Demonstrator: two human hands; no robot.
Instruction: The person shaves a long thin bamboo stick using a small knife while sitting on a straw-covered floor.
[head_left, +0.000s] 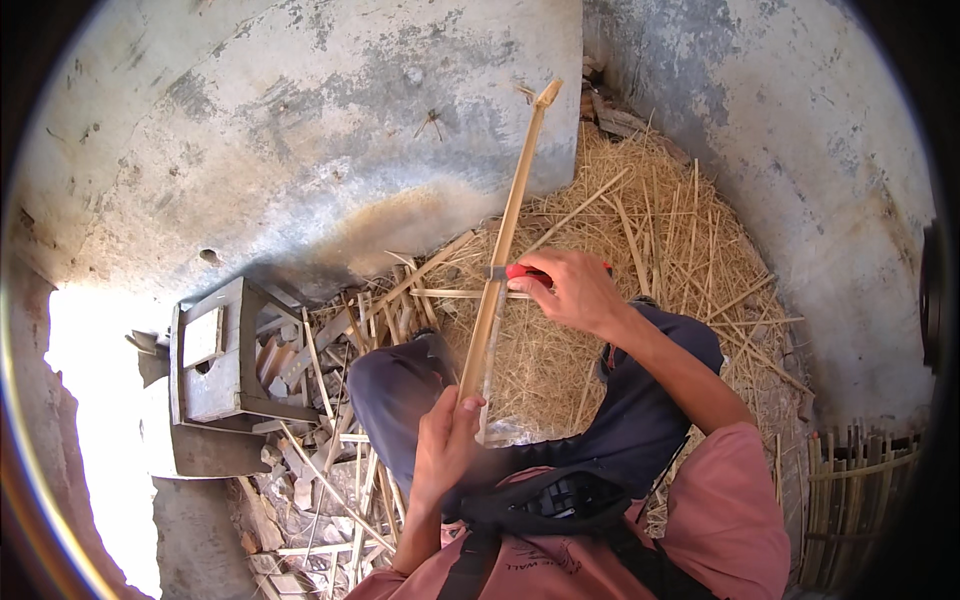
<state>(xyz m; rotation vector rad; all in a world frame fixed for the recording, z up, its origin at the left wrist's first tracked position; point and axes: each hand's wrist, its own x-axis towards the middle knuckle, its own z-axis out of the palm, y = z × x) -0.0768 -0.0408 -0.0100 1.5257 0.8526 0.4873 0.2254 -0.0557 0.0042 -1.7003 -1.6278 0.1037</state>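
Observation:
My left hand [445, 442] is closed round the lower end of a long split bamboo strip [518, 190], just above my lap. The strip rises at a slant, and its far end is bent and splintered. My right hand [580, 290] grips a red-handled tool [517, 271], whose short grey metal end lies across the middle of the strip. The fingers cover most of the handle, so the tool's exact kind cannot be made out. A thin pale stick [460, 294] lies crosswise behind the strip.
Straw and bamboo shavings [700, 270] cover the floor ahead and right. On the left stands a worn wooden box [215, 350] beside scraps and sticks [310, 500]. A plastered wall [330, 130] rises ahead; a slatted bamboo piece [860, 500] is at the lower right.

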